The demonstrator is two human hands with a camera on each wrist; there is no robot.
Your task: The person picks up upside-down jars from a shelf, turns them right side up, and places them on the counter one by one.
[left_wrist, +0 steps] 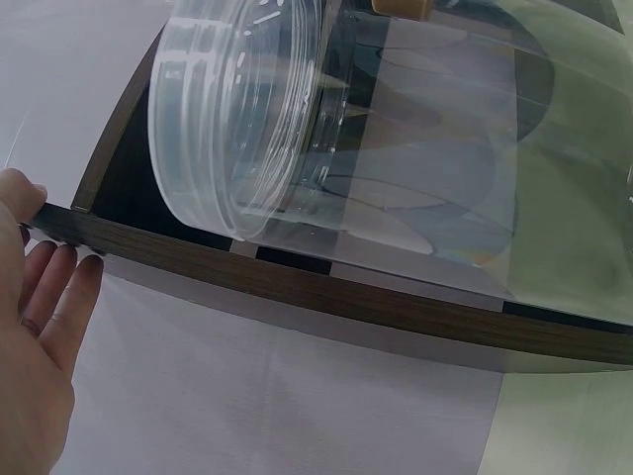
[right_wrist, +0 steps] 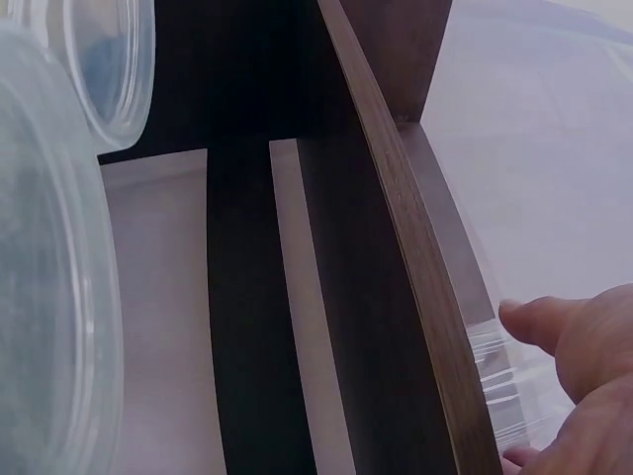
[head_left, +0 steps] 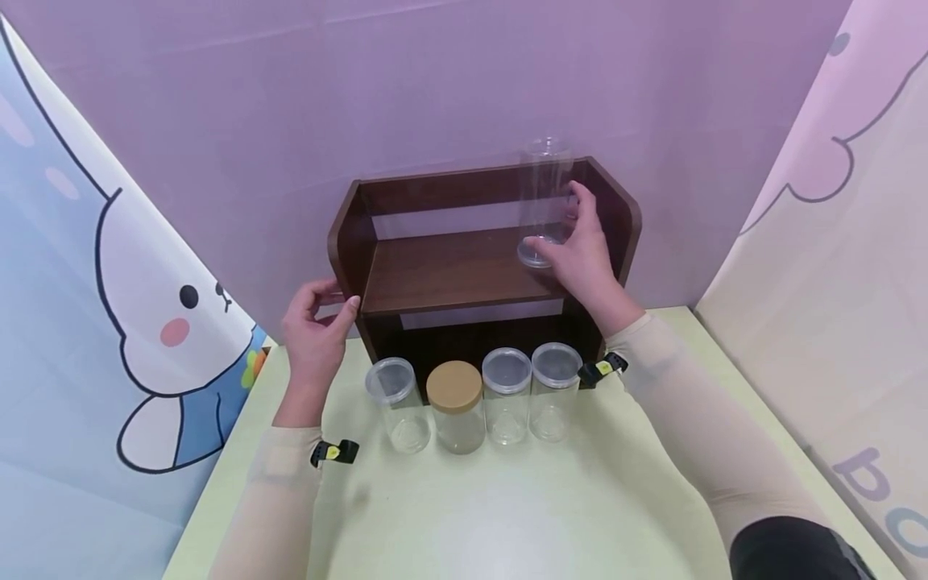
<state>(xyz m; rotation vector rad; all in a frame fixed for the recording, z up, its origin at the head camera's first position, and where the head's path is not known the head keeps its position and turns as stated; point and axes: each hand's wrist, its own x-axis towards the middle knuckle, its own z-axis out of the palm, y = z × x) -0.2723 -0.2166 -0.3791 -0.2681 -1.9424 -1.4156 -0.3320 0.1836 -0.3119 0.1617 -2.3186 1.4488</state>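
Note:
A dark brown two-tier wooden shelf (head_left: 442,270) stands on the table against the purple backdrop. At its left side panel, my left hand (head_left: 316,318) grips the edge between thumb and fingers; the left wrist view shows the fingers (left_wrist: 64,307) on the panel's outer side. My right hand (head_left: 583,250) holds a tall clear jar (head_left: 542,189) upright at the right end of the upper board, thumb low in front of it. In the right wrist view, part of that clear jar (right_wrist: 499,386) shows beside the thumb (right_wrist: 539,325).
In front of the shelf stand several clear jars: one with a clear lid (head_left: 391,383) at left, a tan-lidded jar (head_left: 455,391), and two more clear-lidded jars (head_left: 507,374) at right. The pale green table (head_left: 464,515) lies between patterned cloth side walls (head_left: 174,266).

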